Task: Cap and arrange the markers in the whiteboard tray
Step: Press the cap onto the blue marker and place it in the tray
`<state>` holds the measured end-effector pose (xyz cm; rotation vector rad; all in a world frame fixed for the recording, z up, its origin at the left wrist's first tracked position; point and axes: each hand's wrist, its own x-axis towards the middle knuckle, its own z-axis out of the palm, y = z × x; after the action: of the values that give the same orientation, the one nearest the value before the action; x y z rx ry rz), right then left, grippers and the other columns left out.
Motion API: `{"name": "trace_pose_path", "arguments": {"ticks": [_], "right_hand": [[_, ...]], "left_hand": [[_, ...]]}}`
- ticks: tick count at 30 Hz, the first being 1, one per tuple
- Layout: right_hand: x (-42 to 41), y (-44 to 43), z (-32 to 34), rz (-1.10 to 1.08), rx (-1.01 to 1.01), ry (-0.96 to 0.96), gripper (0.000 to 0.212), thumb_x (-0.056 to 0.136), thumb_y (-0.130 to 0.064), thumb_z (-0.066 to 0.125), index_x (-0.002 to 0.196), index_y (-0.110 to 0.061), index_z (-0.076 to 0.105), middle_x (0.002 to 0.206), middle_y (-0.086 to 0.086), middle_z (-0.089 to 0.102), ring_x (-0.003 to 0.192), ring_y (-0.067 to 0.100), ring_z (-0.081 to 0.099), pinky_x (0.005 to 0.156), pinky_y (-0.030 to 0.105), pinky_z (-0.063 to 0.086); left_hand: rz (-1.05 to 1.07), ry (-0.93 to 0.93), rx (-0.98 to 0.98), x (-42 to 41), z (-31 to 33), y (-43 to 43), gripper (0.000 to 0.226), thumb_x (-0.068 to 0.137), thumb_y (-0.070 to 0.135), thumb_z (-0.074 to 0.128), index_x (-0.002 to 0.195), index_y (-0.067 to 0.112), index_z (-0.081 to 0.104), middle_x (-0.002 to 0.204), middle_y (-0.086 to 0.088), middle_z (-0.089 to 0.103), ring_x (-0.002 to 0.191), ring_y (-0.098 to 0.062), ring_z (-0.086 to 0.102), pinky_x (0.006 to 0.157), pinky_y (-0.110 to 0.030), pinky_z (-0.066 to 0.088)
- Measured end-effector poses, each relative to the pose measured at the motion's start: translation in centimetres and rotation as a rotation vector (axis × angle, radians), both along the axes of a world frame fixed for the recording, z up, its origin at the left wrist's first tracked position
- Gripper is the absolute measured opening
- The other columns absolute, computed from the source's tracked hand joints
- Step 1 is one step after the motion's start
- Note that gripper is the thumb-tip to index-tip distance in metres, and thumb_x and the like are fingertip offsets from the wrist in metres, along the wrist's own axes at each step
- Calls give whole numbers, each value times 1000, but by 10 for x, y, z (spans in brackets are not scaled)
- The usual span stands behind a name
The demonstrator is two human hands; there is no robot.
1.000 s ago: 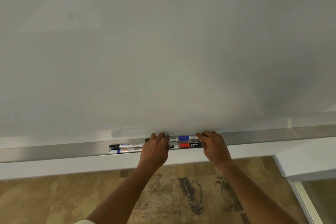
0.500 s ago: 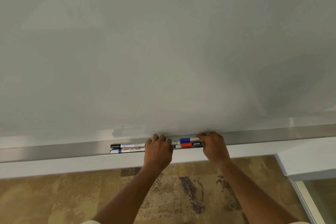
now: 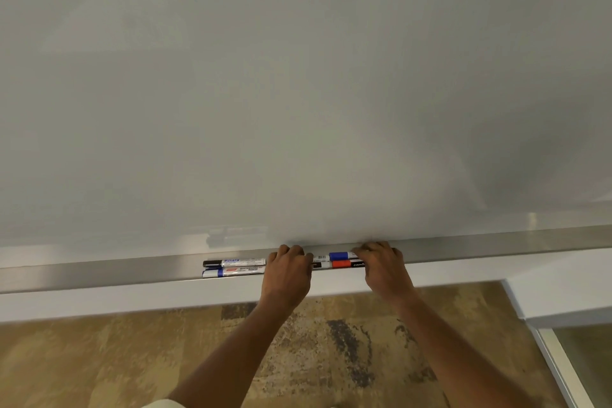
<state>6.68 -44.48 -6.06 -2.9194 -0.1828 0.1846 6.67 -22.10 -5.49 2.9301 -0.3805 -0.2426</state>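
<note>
A long metal whiteboard tray (image 3: 116,273) runs across the view under the whiteboard. At its left lie two capped markers side by side: a black-capped marker (image 3: 233,262) behind and a blue-capped marker (image 3: 231,272) in front. Between my hands lie a marker with a blue band (image 3: 339,256) at the back and a marker with a red band (image 3: 341,264) in front. My left hand (image 3: 288,270) curls over the left ends of these two. My right hand (image 3: 384,263) curls over their right ends. The ends and caps under my fingers are hidden.
The blank whiteboard (image 3: 298,93) fills the upper view. Below the tray is a white ledge (image 3: 99,301), then a brown patterned carpet (image 3: 132,358). A white frame (image 3: 549,361) with glass stands at the lower right.
Both hands have slid slightly toward each other and curled tighter over the ends of the blue-band and red-band markers. The two markers at the left have not moved.
</note>
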Motion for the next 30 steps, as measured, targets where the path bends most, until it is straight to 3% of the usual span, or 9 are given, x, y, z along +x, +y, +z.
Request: {"name": "trace_pose_path", "arguments": {"ticks": [22, 30], "right_hand": [[-1, 2, 2, -21, 47, 1, 31, 99, -16, 51, 128, -20, 63, 128, 1, 66, 122, 24, 55, 102, 43, 43], [-3, 1, 3, -29, 42, -7, 31, 99, -15, 49, 125, -21, 65, 127, 0, 66, 121, 23, 55, 104, 43, 42]], "left_hand": [[30, -33, -45, 3, 0, 2, 24, 103, 18, 51, 114, 22, 72, 122, 0, 68, 112, -24, 58, 94, -36, 47], [61, -37, -106, 5, -1, 6, 27, 103, 25, 50, 119, 23, 70, 119, 2, 71, 110, -23, 59, 94, -36, 46]]}}
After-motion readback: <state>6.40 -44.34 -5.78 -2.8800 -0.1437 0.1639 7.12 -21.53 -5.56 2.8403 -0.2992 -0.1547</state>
